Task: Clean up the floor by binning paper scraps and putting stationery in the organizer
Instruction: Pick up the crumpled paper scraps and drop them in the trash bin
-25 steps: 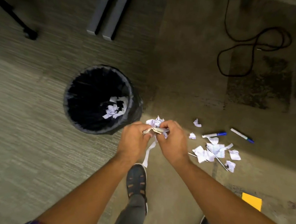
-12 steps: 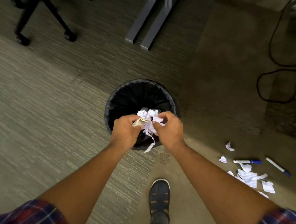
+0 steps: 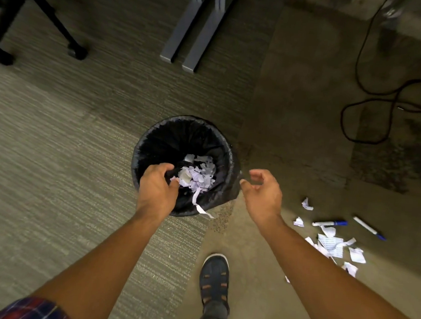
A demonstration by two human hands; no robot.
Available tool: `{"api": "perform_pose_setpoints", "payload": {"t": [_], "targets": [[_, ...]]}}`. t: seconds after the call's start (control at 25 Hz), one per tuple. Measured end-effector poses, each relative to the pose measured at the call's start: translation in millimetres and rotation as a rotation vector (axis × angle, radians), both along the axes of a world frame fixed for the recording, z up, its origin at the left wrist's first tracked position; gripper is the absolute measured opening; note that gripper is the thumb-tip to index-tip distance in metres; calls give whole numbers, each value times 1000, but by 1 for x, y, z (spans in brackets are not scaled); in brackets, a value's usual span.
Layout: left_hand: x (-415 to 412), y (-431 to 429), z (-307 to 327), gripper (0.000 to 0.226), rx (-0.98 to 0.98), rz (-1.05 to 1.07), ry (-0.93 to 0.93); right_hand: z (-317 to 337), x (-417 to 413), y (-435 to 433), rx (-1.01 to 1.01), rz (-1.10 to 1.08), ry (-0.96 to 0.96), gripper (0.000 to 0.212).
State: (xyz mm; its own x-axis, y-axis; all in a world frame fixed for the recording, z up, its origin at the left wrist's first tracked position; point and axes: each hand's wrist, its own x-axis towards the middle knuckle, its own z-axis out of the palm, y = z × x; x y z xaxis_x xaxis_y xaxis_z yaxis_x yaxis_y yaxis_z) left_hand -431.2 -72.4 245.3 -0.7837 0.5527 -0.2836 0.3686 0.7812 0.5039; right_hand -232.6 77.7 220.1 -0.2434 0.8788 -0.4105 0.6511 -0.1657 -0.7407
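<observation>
Bin (image 3: pixel 141 152): scraps heaped inside, one strip draped over the near rim. My left hand (image 3: pixel 157 189) curls loosely over the rim, holding nothing I can see; right hand (image 3: pixel 262 194) open, empty. Floor scraps (image 3: pixel 330 244) and two pens (image 3: pixel 330 223) wait right. Best: flick strip inside before returning.

- An office, by the look of the floor: striped grey carpet tile (image 3: pixel 56 162) under and to the left of the left hand's fingers (image 3: pixel 165 167).
- Beyond those fingers, up and left, the black wheeled base of a desk chair (image 3: pixel 73 47).
- Straight ahead of the fingers, two grey metal desk feet (image 3: pixel 187 39).
- Just beneath them, a lined wastebasket (image 3: pixel 156 136).
- Far to their right, a loose black cable (image 3: pixel 370 100).
</observation>
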Motion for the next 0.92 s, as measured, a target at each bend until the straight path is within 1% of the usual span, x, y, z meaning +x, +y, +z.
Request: {"api": "perform_pose_setpoints", "payload": {"t": [0.12,0.2,0.28,0.4,0.52,0.6,0.68,0.8,0.84,0.92], "targets": [[27,12,-1,38,70,-51,9,-9,66,9,10,-82,-45,28],[44,17,-7,36,54,-112,5,-18,113,11,-16,-139,-93,27],[61,16,-18,40,-51,-176,-38,-27,164,7,-48,-170,-168,25],[84,9,-31,58,-241,-288,-111,-39,228,-6,-92,-186,-211,20],[91,9,-41,65,-345,-303,-96,-53,272,-17,-137,-160,-249,19],[87,12,-44,57,-398,-272,-94,-57,285,-23,-144,-110,-267,20],[79,17,-44,41,-406,-217,-116,-59,288,-26,-128,-59,-291,21],[69,22,-39,18,-391,-165,-143,-59,281,-23,-144,-47,-273,21],[64,22,-37,15,-372,-128,-154,-59,278,-20,-150,-40,-268,21],[53,21,-37,17,-291,-22,-183,-58,273,-16,-139,-14,-267,21]]}}
